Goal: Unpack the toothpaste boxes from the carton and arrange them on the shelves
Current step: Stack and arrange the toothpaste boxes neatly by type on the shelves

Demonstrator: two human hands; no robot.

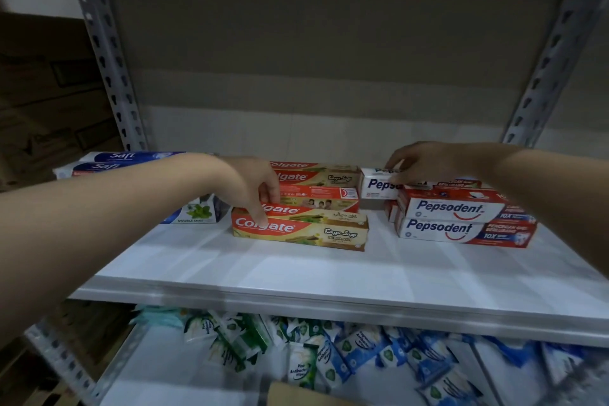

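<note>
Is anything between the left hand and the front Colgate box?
Nothing visible. The left hand already has its fingers on the front Colgate box on the shelf; the right hand holds a Pepsodent box.

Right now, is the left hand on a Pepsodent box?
No, the left hand rests on the front Colgate box; the right hand holds the Pepsodent box.
</note>
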